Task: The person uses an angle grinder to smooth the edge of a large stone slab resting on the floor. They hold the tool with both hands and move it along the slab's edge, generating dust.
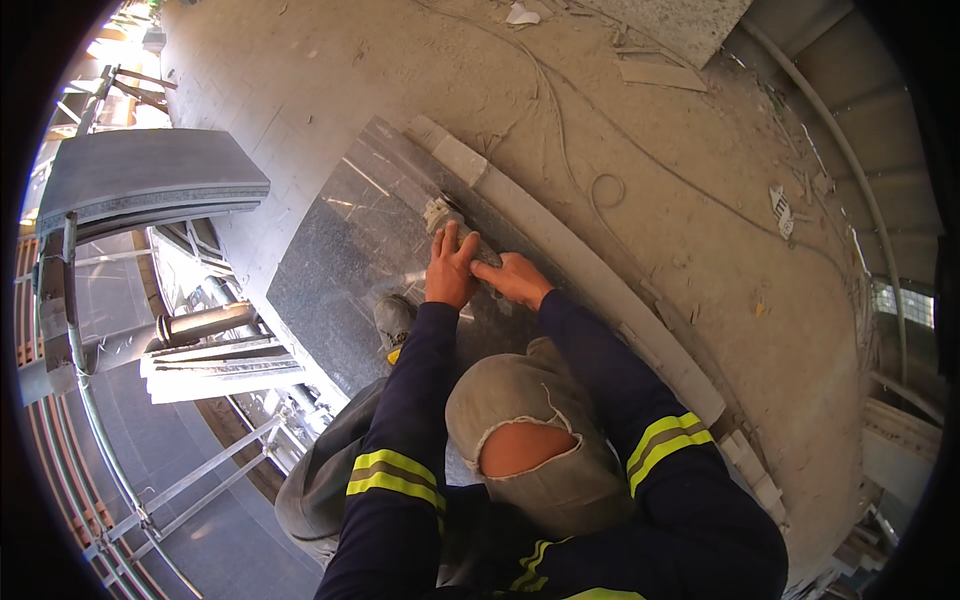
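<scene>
The grinder-like tool (445, 214) is low over the dark slab (335, 245), near the edge beside the pale strip (560, 235); whether it touches, I can't tell. My left hand (452, 272) curls over its body, my right (520, 281) closes round the rear — both holding it. I'd say I'm working the slab's surface; next calls for a steady grip — well away from my shoe (394, 322).

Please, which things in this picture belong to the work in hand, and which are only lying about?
In the work:
- hand tool, held by left hand and right hand
- dark slab beneath it

Apparently just lying about:
- white scrap
- pale flat piece
- stacked slabs
</scene>
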`<state>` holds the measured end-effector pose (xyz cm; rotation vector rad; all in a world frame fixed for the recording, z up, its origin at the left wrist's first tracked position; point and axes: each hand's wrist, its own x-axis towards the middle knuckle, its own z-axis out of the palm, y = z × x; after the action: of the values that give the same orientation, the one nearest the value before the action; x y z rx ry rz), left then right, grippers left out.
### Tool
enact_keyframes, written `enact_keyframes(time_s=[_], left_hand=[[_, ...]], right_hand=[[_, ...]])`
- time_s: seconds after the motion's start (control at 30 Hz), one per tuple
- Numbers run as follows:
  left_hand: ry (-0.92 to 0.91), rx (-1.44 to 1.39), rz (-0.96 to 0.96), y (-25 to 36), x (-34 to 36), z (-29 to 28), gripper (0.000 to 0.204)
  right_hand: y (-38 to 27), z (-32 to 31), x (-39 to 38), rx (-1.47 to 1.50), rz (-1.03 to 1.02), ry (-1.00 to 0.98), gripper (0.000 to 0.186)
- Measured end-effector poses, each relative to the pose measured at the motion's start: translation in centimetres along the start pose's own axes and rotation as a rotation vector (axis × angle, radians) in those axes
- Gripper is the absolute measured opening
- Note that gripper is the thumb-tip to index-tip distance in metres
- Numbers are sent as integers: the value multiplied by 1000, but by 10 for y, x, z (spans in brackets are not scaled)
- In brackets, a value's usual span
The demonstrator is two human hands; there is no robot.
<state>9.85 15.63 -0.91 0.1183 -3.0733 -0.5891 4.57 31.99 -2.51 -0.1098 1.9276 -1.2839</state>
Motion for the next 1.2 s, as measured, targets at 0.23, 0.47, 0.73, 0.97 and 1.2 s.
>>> enact_keyframes(time_s=[0.23, 0.47, 0.73, 0.97, 1.2], left_hand=[[-13, 44, -8, 10, -14, -2, 67], [19, 50, 8, 24, -26, 1, 68], [25, 58, 12, 29, -32, 2, 65], [17, 62, 17, 38, -36, 3, 65], [29, 76, 24, 41, -39, 2, 65]], right_hand=[[1, -4, -18, 29, 46, -44, 80], [3, -16, -35, -26, 83, -120, 105], [11, -15, -39, -29, 72, -114, 110], [15, -21, -48, 2, 92, -140, 110], [11, -22, -58, -11, 76, -91, 110]])
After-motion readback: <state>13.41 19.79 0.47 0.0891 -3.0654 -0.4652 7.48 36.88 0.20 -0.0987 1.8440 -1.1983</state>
